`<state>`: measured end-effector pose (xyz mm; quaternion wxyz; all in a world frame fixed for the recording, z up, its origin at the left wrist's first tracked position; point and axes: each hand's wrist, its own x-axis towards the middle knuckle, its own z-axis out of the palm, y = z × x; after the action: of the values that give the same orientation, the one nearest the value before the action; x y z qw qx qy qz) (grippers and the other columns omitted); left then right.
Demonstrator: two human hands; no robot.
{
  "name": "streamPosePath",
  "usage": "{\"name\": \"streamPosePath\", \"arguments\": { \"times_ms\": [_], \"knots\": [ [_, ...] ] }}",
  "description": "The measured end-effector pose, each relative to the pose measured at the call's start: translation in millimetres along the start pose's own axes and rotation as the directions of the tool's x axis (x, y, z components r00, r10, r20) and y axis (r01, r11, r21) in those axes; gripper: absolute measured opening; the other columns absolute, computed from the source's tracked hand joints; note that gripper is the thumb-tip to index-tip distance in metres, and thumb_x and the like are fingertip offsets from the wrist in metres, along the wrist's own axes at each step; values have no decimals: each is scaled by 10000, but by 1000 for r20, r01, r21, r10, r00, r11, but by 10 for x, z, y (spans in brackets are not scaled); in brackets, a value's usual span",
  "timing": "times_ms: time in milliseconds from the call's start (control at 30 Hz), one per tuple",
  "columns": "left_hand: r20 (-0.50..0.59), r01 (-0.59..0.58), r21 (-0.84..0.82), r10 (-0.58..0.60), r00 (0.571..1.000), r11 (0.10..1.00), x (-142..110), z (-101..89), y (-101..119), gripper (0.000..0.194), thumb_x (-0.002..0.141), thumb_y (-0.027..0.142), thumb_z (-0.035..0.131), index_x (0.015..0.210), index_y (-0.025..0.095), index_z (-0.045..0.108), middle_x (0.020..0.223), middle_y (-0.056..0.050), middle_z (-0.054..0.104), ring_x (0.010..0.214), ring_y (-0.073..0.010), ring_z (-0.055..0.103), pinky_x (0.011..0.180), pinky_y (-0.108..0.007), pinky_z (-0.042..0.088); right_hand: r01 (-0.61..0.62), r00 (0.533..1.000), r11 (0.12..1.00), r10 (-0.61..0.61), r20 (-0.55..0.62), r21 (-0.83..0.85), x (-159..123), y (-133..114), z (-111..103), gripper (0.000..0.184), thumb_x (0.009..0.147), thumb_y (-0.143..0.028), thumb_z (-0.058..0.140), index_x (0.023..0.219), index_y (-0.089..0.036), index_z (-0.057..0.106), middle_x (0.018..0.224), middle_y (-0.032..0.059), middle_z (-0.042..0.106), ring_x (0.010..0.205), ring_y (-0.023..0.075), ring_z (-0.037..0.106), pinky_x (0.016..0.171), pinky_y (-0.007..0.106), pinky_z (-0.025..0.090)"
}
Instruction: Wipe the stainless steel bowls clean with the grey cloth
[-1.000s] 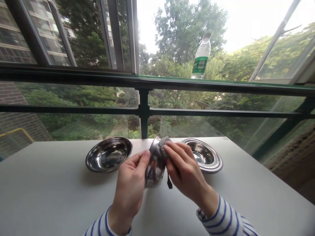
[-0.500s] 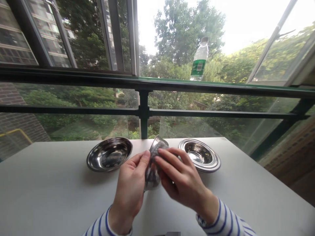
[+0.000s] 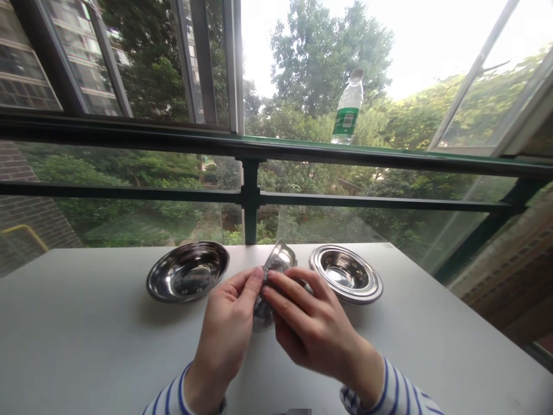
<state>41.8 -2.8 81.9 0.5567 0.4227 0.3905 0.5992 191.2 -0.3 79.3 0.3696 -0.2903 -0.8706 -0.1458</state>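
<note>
A small shiny metal bowl (image 3: 283,257) is held on its edge above the table, its curved outer side turned to the right. My left hand (image 3: 228,328) grips the bowl's rim, with the thumb pressed on the near side. My right hand (image 3: 317,325) lies across the curved side from the right, its fingers together and bent against the metal. Much of the bowl is covered by my fingers. Whether anything thin lies under the right fingers is hidden.
On the white table (image 3: 103,340), a wide metal bowl (image 3: 158,282) sits at the left. At the right are nested metal bowls (image 3: 374,285) with stacked rims. A plastic bottle (image 3: 347,118) with a green label stands on the dark railing (image 3: 173,143) behind.
My right hand has slid slightly down and left over the bowl, uncovering more of its upper side. My left hand keeps its hold on the rim.
</note>
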Motion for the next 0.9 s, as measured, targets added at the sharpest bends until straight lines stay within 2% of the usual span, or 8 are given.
{"name": "streamPosePath", "arguments": {
  "times_ms": [100,200,233,367,400,567,733,900],
  "knots": [
    [20,8,57,-9,1000,998,-21,6,14,300,736,383,639,928,165,711,734,-41,669,641,-130,578,620,-229,482,-115,990,993,118,-80,38,12,79,-12,351,822,-182,501,1166,-140,559,1217,98,564,1077,260,464,908,441,442],
    [30,28,92,-31,999,995,-35,25,7,316,750,402,618,923,155,711,693,-40,658,623,-131,567,591,-226,475,-271,948,959,281,-148,83,25,155,-34,300,850,-157,451,1121,-150,580,1135,97,607,1030,233,497,881,425,463],
    [25,31,88,-33,999,996,-32,27,-2,314,750,403,618,921,156,710,683,-35,652,615,-129,563,591,-227,475,-256,954,963,266,-142,81,28,151,-38,299,847,-155,452,1117,-157,580,1128,93,611,1019,231,503,876,427,465],
    [-27,-5,71,7,1000,997,5,5,-37,265,738,370,641,908,178,708,693,-8,642,630,-111,563,658,-220,479,-29,998,998,31,-45,58,44,51,-16,326,808,-169,493,1125,-147,566,1164,93,591,1024,242,500,895,432,449],
    [-36,-10,74,13,999,997,11,-1,-41,261,736,367,643,906,180,707,691,-6,642,630,-109,563,657,-215,477,-19,999,998,21,-32,61,49,41,-7,326,806,-168,493,1122,-142,565,1166,94,589,1027,242,497,898,426,448],
    [-13,36,80,-35,999,996,2,3,-45,303,740,396,628,916,162,704,649,-16,640,587,-118,556,586,-220,475,-210,973,974,217,-78,84,29,131,-3,291,829,-136,453,1091,-147,577,1115,93,609,992,234,500,854,413,469],
    [-38,-4,101,8,999,995,1,0,-28,285,722,381,652,907,172,709,697,-20,667,632,-125,583,636,-217,480,-45,999,990,48,-22,131,11,123,-24,308,784,-144,499,1081,-159,581,1144,87,588,1011,238,488,883,427,452],
    [-22,17,103,-15,1000,995,7,7,-6,289,736,385,638,925,176,704,684,-22,668,641,-137,595,598,-216,476,-267,950,950,288,-121,161,18,177,-14,295,830,-127,438,1083,-174,583,1095,89,609,982,229,503,843,419,471]
  ]
}}
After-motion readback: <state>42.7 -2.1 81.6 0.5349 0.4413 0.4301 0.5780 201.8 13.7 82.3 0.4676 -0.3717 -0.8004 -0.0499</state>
